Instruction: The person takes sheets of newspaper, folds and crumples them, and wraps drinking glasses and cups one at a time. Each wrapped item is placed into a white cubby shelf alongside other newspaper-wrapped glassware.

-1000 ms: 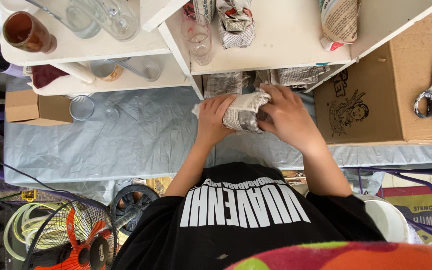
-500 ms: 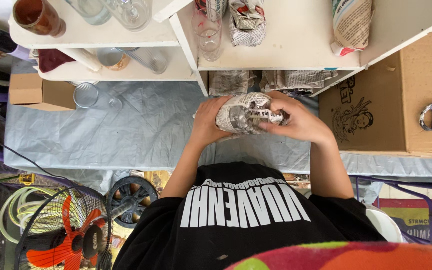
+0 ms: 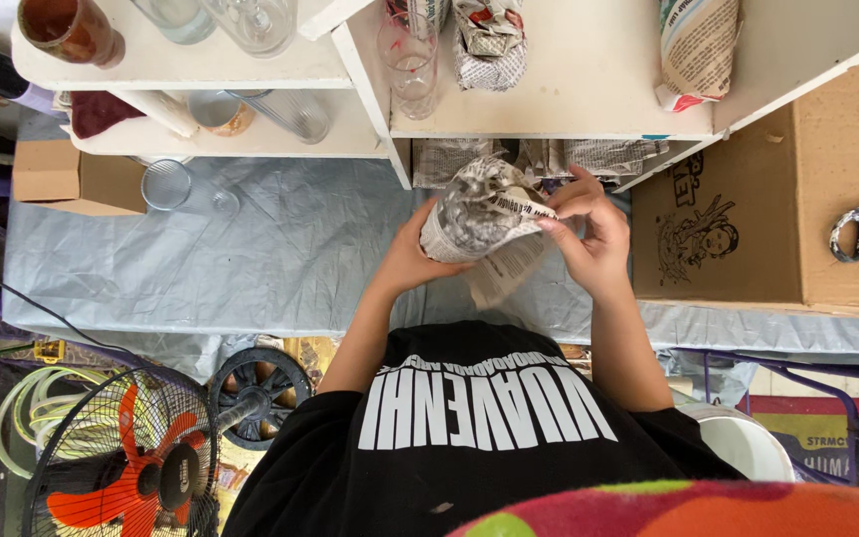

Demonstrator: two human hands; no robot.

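Both hands hold a newspaper-wrapped glass (image 3: 477, 221) at frame centre, mouth toward the camera: left hand (image 3: 412, 261) cupping its side, right hand (image 3: 589, 231) fingers pinching loose paper at its rim.

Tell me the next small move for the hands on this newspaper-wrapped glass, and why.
Probably tuck the loose flap of paper inward with the right hand: it hangs free below the wrapped glass, which the left hand cups from the side, and the glass's open end is only partly covered.
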